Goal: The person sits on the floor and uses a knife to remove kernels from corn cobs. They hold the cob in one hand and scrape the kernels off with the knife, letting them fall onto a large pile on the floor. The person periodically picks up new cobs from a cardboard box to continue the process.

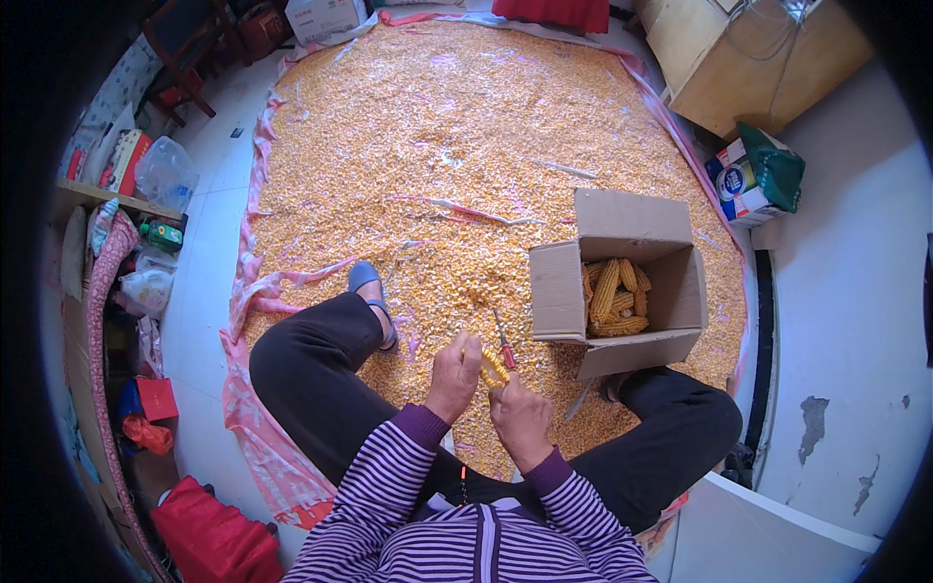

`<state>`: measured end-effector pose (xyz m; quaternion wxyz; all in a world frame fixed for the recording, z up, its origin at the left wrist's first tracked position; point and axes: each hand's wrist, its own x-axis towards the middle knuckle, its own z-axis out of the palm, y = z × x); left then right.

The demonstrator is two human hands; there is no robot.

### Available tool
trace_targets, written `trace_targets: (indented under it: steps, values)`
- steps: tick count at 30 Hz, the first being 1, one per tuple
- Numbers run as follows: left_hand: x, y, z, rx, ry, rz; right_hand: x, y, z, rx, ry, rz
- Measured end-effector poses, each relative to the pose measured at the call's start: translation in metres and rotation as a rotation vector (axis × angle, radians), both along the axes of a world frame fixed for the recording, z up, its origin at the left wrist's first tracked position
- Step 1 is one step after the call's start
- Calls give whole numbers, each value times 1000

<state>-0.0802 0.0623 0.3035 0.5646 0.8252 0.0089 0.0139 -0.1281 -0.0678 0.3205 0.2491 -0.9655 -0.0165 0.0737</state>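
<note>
Between my hands is a partly shelled corn cob [493, 369] with yellow kernels on it. My left hand [455, 373] closes on its upper left end, and my right hand [522, 417] grips its lower right end. Just beyond them a screwdriver with a red handle [506, 353] lies on loose corn kernels [466, 146], spread over a pink cloth [251, 430]. An open cardboard box [634, 218] stands to the right of my hands, holding several corn cobs [606, 291] with kernels on.
My legs are spread on either side of the kernels, with a blue shoe [367, 277] resting among them. Shelves with bags and bottles line the left. A wooden cabinet [765, 65] and a carton with a green bag [778, 171] stand at the upper right.
</note>
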Motion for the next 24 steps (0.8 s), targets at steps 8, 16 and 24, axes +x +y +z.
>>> trace_targets:
  steps: [8,16,24]
  values:
    - [-6,1,-4,-208,-30,-12,-3,-4,-7,279,79,103]
    - [-10,-2,3,-630,320,27,3,-2,2,169,95,-20]
    - [-6,-7,0,-714,389,-4,9,-9,1,496,86,-87]
